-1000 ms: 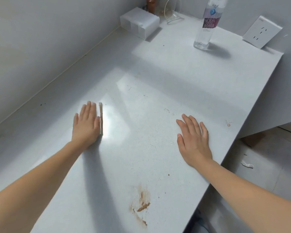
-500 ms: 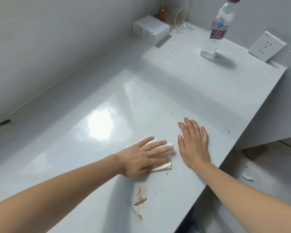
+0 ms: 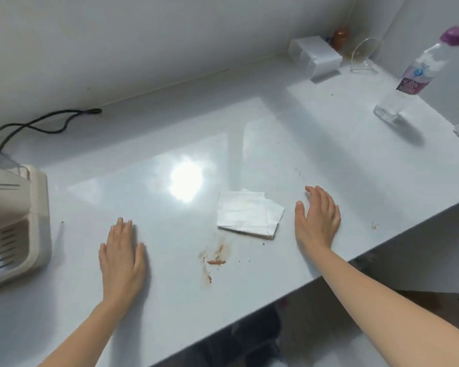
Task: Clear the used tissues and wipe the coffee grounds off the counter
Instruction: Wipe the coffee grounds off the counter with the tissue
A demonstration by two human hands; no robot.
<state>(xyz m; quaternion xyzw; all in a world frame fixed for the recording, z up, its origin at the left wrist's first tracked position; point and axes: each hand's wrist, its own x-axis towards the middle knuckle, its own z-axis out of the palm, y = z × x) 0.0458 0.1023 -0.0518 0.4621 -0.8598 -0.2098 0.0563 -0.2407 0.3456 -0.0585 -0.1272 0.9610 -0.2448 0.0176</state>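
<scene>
A folded white tissue (image 3: 247, 214) lies flat on the white counter (image 3: 329, 160), its lower edge stained brown. Just below it and to the left is a brown smear of coffee grounds (image 3: 215, 260), with a few loose specks to its right. My left hand (image 3: 122, 258) rests palm down on the counter, well to the left of the tissue, holding nothing. On the tissue's right, close to the counter's front edge, my right hand (image 3: 317, 221) lies flat and apart from the tissue, also empty. A small brown spot (image 3: 373, 227) sits further right.
A beige appliance (image 3: 16, 223) stands at the left edge, with a black cord (image 3: 37, 125) behind it. At the back right are a white box (image 3: 316, 58), a glass item (image 3: 365, 56), a brown jar (image 3: 341, 37) and a clear water bottle (image 3: 414, 78). The counter's front edge runs diagonally at right.
My left hand swept the tissue rightward across the counter, then let it go and drew back to the left. My right hand stayed in place. The view swung left.
</scene>
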